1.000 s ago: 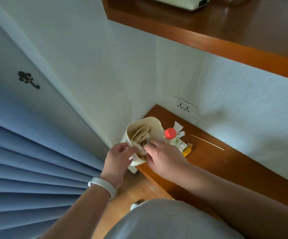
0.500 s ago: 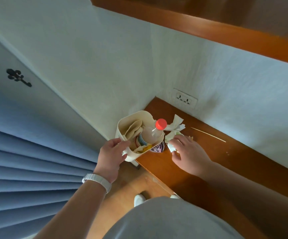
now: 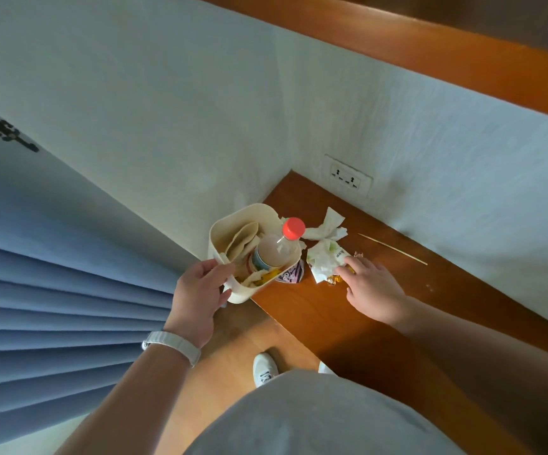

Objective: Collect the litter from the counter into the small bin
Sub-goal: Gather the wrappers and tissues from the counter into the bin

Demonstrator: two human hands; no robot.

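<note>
A small cream bin [image 3: 223,224] hangs at the counter's left edge, and my left hand [image 3: 198,290] grips its near rim. Inside stand a clear bottle with a red cap [image 3: 279,244], some beige paper and yellow scraps. On the brown counter [image 3: 315,310] beside it lie a crumpled white wrapper [image 3: 325,261], a twisted white tissue [image 3: 328,224], a purple-and-white packet [image 3: 290,274] and a small yellow-brown wrapper [image 3: 335,279]. My right hand [image 3: 371,287] rests on the counter, its fingertips touching the white wrapper and the yellow one; nothing is lifted.
A thin wooden skewer [image 3: 392,248] lies near the back wall. A wall socket [image 3: 348,178] sits above the counter's corner. A wooden shelf [image 3: 430,44] overhangs. Blue curtain [image 3: 52,307] hangs at left. A white shoe [image 3: 265,369] stands on the wooden floor below.
My right hand left the bin, leaving the bottle standing inside, and moved right to the wrappers on the counter. My left hand kept hold of the bin's rim.
</note>
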